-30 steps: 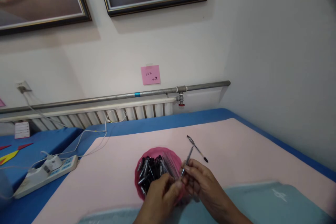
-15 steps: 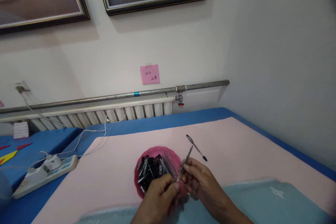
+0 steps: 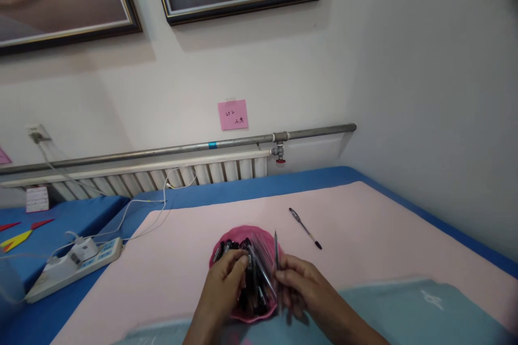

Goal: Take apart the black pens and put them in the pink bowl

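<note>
A pink round dish (image 3: 226,237) full of black pen parts and clear pen barrels sits on the pink mat (image 3: 364,215), close to me. My left hand (image 3: 224,283) reaches into the dish, fingertips curled down on the parts. Just right of the dish, my right hand (image 3: 301,285) pinches a thin clear pen barrel (image 3: 275,248), which points nearly straight up. One finished pen with a black cap (image 3: 305,228) lies alone on the mat beyond my right hand.
A white power strip (image 3: 73,267) with plugs and cables lies on the blue cloth at the left. A radiator (image 3: 162,178) and a pipe run along the wall behind. A light blue sheet (image 3: 404,312) covers the near right of the table.
My left hand has moved forward from beside the right hand into the dish. The barrel in my right hand has swung from a rightward tilt to nearly upright.
</note>
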Demonstrator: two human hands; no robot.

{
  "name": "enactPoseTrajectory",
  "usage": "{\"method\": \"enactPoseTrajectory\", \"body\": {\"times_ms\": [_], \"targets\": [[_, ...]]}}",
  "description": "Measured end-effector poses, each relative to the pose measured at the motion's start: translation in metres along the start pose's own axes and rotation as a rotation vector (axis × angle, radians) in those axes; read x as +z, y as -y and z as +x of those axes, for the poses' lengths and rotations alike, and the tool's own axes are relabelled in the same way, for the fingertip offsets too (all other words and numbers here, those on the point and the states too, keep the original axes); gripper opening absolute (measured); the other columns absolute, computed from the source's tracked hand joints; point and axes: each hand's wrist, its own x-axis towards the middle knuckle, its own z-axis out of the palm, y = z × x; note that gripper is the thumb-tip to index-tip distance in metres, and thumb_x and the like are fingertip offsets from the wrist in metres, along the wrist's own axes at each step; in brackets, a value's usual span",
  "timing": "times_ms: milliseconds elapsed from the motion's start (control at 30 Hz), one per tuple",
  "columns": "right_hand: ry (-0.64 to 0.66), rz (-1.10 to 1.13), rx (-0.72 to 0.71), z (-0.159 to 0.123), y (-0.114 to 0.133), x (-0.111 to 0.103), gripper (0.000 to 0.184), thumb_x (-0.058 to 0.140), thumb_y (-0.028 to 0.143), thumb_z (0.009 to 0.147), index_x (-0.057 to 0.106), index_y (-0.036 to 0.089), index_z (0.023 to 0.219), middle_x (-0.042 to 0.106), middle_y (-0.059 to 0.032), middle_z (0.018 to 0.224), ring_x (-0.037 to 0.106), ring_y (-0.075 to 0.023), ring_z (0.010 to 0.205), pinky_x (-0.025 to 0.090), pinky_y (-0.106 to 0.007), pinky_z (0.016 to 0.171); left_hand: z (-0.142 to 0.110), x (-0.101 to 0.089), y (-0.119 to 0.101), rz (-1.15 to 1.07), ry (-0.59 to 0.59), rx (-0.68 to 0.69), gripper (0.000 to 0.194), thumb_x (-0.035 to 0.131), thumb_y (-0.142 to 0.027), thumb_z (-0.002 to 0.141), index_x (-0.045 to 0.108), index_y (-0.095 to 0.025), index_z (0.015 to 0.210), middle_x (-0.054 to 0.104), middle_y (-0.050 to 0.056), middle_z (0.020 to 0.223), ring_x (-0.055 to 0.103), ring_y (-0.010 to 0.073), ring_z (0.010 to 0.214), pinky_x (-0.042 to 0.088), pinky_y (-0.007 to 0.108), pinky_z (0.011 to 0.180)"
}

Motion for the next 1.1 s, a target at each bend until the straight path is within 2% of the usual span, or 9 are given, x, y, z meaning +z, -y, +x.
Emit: {"method": "enactPoseTrajectory", "body": {"times_ms": [100,233,333,467,533,600,733,900,1100], "targets": [[0.096,-0.079,0.057,-0.004,0.000,0.006,0.008,0.046,0.026,0.069,0.046,0.019,0.065,0.049,0.0079,0.039,0.033,-0.0047,0.028,0.021,-0.017,0.032,-0.003,0.005,-0.004,-0.205,0.083,-0.072,0.043,0.057,-0.052,0.070,0.059,-0.016,0.095,0.040,-0.010,0.046,0.025,0.0024,0.030,0.013,0.018,0.032],[0.182,-0.172,0.128,-0.009,0.003,0.014,0.005,0.043,0.018,0.063,0.048,0.019,0.061,0.045,0.0090,0.037,0.032,-0.0044,0.029,0.021,-0.016,0.033,-0.007,0.015,-0.005,-0.430,0.151,-0.124,0.037,0.066,-0.046,0.065,0.060,-0.015,0.084,0.037,-0.011,0.043,0.020,0.0002,0.028,0.011,0.016,0.030],[0.229,-0.226,0.140,-0.012,0.008,0.016,0.009,0.042,0.013,0.059,0.049,0.018,0.059,0.042,0.0095,0.038,0.033,-0.0043,0.032,0.023,-0.016,0.036,-0.005,0.010,-0.005,-0.491,0.041,-0.108,0.034,0.071,-0.043,0.061,0.059,-0.014,0.073,0.036,-0.010,0.041,0.022,0.0002,0.029,0.013,0.015,0.030],[0.288,-0.402,0.138,-0.013,0.015,0.008,0.015,0.046,0.010,0.059,0.059,0.016,0.063,0.046,0.0073,0.048,0.041,-0.0057,0.042,0.026,-0.017,0.041,0.003,-0.024,-0.011,-0.558,-0.230,0.041,0.037,0.070,-0.046,0.060,0.055,-0.016,0.075,0.040,-0.011,0.049,0.027,-0.0008,0.036,0.020,0.012,0.034],[0.229,-0.464,0.107,-0.010,0.014,0.001,0.015,0.048,0.012,0.062,0.061,0.016,0.067,0.046,0.0069,0.049,0.042,-0.0067,0.044,0.027,-0.018,0.043,0.006,-0.043,-0.014,-0.550,-0.423,0.109,0.037,0.072,-0.044,0.058,0.054,-0.015,0.072,0.038,-0.011,0.048,0.027,-0.0005,0.036,0.020,0.012,0.034],[0.100,-0.487,0.052,-0.004,0.011,-0.004,0.014,0.048,0.015,0.067,0.061,0.017,0.068,0.045,0.0067,0.047,0.042,-0.0081,0.045,0.030,-0.020,0.045,0.008,-0.053,-0.013,-0.452,-0.472,0.107,0.036,0.071,-0.045,0.059,0.053,-0.015,0.068,0.038,-0.011,0.046,0.026,0.0006,0.035,0.018,0.014,0.034],[-0.136,-0.522,-0.057,0.009,0.003,-0.005,0.018,0.051,0.026,0.072,0.064,0.016,0.078,0.052,0.0037,0.054,0.049,-0.0118,0.052,0.037,-0.023,0.051,0.011,-0.040,-0.002,-0.193,-0.355,0.017,0.038,0.065,-0.049,0.063,0.044,-0.018,0.055,0.034,-0.010,0.040,0.026,0.0035,0.034,0.018,0.017,0.034],[-0.201,-0.676,-0.235,0.016,-0.001,-0.002,0.031,0.049,0.033,0.078,0.064,0.016,0.100,0.068,-0.0039,0.079,0.061,-0.0174,0.071,0.047,-0.026,0.065,0.017,-0.016,0.010,-0.018,-0.304,0.082,0.033,0.060,-0.048,0.067,0.052,-0.018,0.057,0.043,-0.006,0.045,0.034,0.0069,0.040,0.024,0.019,0.039],[-0.465,-0.922,-0.358,0.029,-0.008,-0.045,0.029,0.041,0.029,0.082,0.060,0.015,0.098,0.063,-0.0119,0.098,0.059,-0.0223,0.086,0.046,-0.035,0.078,0.019,-0.020,0.013,0.118,-0.305,0.082,0.032,0.052,-0.046,0.073,0.061,-0.017,0.083,0.056,-0.001,0.060,0.043,0.0107,0.044,0.029,0.023,0.044]]}}
